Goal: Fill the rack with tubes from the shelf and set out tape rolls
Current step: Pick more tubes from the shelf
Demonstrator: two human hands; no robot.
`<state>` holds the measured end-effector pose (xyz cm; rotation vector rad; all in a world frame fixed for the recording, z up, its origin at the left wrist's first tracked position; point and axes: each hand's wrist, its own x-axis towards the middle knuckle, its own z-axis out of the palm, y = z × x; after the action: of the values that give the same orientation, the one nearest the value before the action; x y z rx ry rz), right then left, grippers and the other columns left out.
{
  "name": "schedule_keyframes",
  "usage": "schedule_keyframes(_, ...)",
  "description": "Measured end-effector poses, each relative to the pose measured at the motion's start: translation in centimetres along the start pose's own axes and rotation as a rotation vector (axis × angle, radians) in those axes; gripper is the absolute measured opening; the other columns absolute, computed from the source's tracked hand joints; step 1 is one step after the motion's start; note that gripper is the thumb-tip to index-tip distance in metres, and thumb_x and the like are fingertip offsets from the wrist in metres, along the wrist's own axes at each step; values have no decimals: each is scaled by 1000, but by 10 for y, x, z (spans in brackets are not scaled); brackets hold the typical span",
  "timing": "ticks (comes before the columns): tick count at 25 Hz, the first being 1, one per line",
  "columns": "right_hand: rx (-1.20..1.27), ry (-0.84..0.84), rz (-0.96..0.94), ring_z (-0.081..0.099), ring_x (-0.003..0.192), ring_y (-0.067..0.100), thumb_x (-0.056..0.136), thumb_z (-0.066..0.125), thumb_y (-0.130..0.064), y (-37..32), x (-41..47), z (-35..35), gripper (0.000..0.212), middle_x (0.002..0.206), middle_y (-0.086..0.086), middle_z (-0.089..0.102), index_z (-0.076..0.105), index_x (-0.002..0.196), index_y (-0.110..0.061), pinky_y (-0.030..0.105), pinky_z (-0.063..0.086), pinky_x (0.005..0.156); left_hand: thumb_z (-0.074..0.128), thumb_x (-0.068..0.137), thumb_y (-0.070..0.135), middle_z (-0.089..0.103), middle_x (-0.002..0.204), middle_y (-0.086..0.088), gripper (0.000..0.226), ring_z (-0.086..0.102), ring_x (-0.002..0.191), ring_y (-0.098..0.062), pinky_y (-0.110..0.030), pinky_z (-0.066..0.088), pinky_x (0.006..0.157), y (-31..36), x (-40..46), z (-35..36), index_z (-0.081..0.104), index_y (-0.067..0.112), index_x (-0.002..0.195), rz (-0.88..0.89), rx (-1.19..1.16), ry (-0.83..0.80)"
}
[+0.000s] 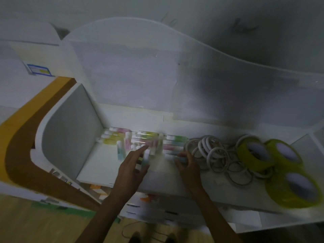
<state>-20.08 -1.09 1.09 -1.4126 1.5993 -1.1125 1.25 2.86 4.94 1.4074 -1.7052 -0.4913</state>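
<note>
Reaching over the shelf [98,165], your left hand [133,165] spreads loose above the tubes [145,139]; your right hand [187,162] pinches one tube [182,159].

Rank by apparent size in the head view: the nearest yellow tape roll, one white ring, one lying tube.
1. Nearest yellow tape roll, clearly largest, though it is also closest to the camera.
2. White ring and lying tube: look about alike; blur prevents ranking.

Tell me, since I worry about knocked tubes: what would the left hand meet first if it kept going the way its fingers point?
Probably the cluster of tubes just beyond the left hand; its straight fingers aim up-right at them, though blur hides the exact gap.
</note>
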Motion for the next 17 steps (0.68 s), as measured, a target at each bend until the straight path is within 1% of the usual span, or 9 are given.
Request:
schedule_keyframes(2, 10, 31, 30, 55, 85, 3, 85, 71, -14, -8, -3, 0, 18, 94, -4, 61, 61, 100, -17, 2, 39, 68, 68, 84, 29, 62, 115, -1, 54, 64, 91, -14, -31, 60, 68, -3, 4, -8, 52, 19, 135, 14, -28, -13)
schedule_keyframes(4, 3, 57, 43, 55, 82, -3, 84, 72, -15, -12, -6, 0, 19, 93, -6, 62, 62, 100, -17, 2, 39, 67, 65, 86, 32, 62, 114, 0, 51, 64, 91, -11, -29, 60, 66, -6, 9, -14, 52, 24, 134, 4, -65, -25)
schedule_keyframes(7, -5, 108, 54, 58, 84, 5, 82, 73, -13, -15, -14, -3, 22, 95, -5, 65, 63, 100, -20, 5, 41, 68, 67, 86, 23, 60, 112, 2, 52, 63, 90, -7, -27, 59, 65, -11, 13, -20, 51, 26, 135, 6, -122, -68)
schedule_keyframes(9, 3, 151, 58, 58, 85, 4, 80, 74, -12, -18, -19, -3, 24, 94, -6, 65, 62, 99, -20, 4, 41, 69, 70, 85, 16, 59, 112, 3, 56, 61, 91, -5, -27, 58, 66, -17, 14, -23, 50, 24, 137, 13, -135, -102)
schedule_keyframes(11, -36, 190, 50, 58, 81, 5, 78, 76, -12, -20, -23, -1, 22, 88, -6, 64, 62, 94, -18, 2, 39, 65, 71, 84, 14, 59, 115, 3, 58, 61, 92, -4, -27, 59, 68, -21, 13, -25, 49, 23, 137, 16, -151, -132)
schedule_keyframes(13, -99, 241, 44, 57, 77, 12, 77, 77, -15, -21, -24, 4, 19, 83, -2, 63, 63, 90, -16, 3, 38, 62, 71, 84, 14, 58, 117, 4, 59, 61, 93, -3, -27, 59, 67, -26, 12, -29, 48, 26, 137, 27, -165, -158)
schedule_keyframes(15, -145, 275, 55, 58, 79, 18, 77, 75, -14, -19, -23, 8, 19, 85, 3, 63, 65, 93, -11, 5, 39, 61, 71, 84, 13, 57, 118, 6, 61, 60, 92, -4, -26, 58, 65, -30, 11, -33, 47, 29, 137, 50, -177, -180)
schedule_keyframes(17, -160, 298, 76, 59, 84, 22, 79, 74, -8, -18, -22, 11, 19, 88, 6, 64, 65, 97, -7, 11, 38, 60, 72, 84, 13, 56, 117, 7, 61, 61, 90, -4, -26, 58, 62, -35, 12, -37, 47, 31, 137, 78, -182, -192)
